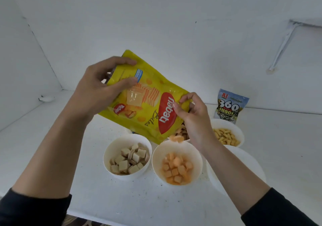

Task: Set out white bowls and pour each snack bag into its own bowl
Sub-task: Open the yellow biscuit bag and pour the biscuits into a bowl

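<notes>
Head view: The right arm is covering most of a big white bowl, so its inside is not showing. A heap of brown and orange bits is peeking out just under the right grip; whatever is holding them is hidden by the yellow bag. The bag's opening is facing away and cannot be made out.

The left grip is curling its fingers and thumb round the bag's high end. The right grip is pinching the bag's edge between thumb and fingertips. The bag is hanging tilted between the two grips, upside down, with its low corner below the right grip. Blurry orange pieces are hanging in the air at that low corner.

Right under them, below the right grip, a bowl of orange cubes is sitting on the white desk. A bowl of tan cubes is sitting below the left grip, just beside the orange one. A bowl of yellow sticks is lying past the right grip, and a blue seed bag is standing behind it by the wall.
</notes>
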Available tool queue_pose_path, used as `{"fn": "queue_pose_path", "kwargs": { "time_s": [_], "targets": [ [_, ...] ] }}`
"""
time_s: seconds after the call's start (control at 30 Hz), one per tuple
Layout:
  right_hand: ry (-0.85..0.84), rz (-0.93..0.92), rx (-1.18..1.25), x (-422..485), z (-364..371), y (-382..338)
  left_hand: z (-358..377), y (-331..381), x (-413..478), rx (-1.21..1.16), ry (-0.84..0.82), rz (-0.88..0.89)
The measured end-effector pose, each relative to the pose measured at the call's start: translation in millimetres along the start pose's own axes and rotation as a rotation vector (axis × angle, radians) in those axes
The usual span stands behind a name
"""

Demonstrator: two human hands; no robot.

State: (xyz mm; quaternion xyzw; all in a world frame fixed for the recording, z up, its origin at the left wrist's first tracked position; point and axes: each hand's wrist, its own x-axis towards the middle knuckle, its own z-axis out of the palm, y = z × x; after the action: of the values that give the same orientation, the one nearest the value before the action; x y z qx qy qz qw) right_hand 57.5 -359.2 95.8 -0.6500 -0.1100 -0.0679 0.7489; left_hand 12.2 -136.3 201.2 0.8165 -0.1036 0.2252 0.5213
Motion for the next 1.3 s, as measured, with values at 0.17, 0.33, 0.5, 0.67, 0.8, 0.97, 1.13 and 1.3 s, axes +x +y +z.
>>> {"fn": "queue_pose_path", "kwargs": {
  "time_s": [0.17, 0.33, 0.5, 0.67, 0.8, 0.97, 1.13, 1.3],
  "targets": [
    [0.000, -0.037, 0.076, 7, 2, -16, -5, 25, 10, 0.038, 0.018, 0.068],
    [0.028, 0.023, 0.144, -12, -7, 8, 12, 22, 7, 0.092, -0.071, 0.065],
    [0.112, 0.116, 0.133, -36, -19, 53, 45, -7, -3, 0.211, -0.190, 0.026],
    [0.152, 0.182, 0.245, -43, -25, 62, 59, -15, -2, 0.288, -0.221, 0.046],
    [0.130, 0.106, 0.300, -34, -24, 37, 48, 17, 13, 0.247, -0.120, 0.151],
    [0.078, 0.059, 0.381, -28, -26, 22, 42, 43, 21, 0.261, -0.132, 0.246],
    [0.120, 0.143, 0.361, -36, -28, 45, 51, 17, 11, 0.311, -0.265, 0.181],
    [0.130, 0.162, 0.335, -36, -29, 49, 50, -11, 0, 0.215, -0.164, 0.128]
  ]
}}
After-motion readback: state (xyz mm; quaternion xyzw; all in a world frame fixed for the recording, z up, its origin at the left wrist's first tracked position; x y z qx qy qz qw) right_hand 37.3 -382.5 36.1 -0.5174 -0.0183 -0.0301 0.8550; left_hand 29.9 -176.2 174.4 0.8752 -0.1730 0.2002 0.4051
